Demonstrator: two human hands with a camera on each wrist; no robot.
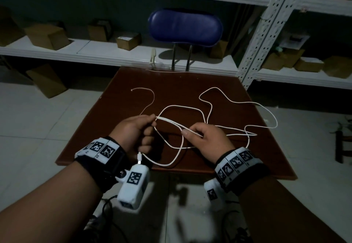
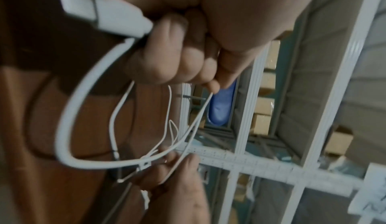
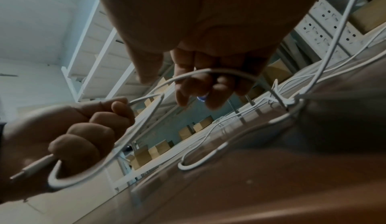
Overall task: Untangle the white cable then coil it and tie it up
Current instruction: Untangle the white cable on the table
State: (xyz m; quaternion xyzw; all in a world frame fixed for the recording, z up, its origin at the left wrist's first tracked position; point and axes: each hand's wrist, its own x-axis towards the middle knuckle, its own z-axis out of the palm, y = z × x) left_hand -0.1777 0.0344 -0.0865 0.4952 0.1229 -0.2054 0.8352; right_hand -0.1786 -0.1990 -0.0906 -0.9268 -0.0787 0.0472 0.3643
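A long white cable (image 1: 236, 101) sprawls in loose loops over the brown table (image 1: 266, 157). My left hand (image 1: 152, 121) grips it near one end in a fist, thumb and forefinger pinching a fold; the plug (image 1: 140, 159) sticks out below the fist. My right hand (image 1: 190, 132) pinches the same doubled strands a short way to the right, taut between both hands. The left wrist view shows the plug (image 2: 117, 17), the left hand (image 2: 188, 65) and the cable (image 2: 66, 115) curving down. In the right wrist view the right hand (image 3: 196, 87) hooks a cable (image 3: 219, 71) strand.
A thin white strand (image 1: 146, 97) ends at the table's back left. A blue chair back (image 1: 184, 27) stands behind the table. White metal shelving (image 1: 266, 33) with cardboard boxes (image 1: 47, 36) fills the background. A dark stool (image 1: 342, 147) stands on the tiled floor at right.
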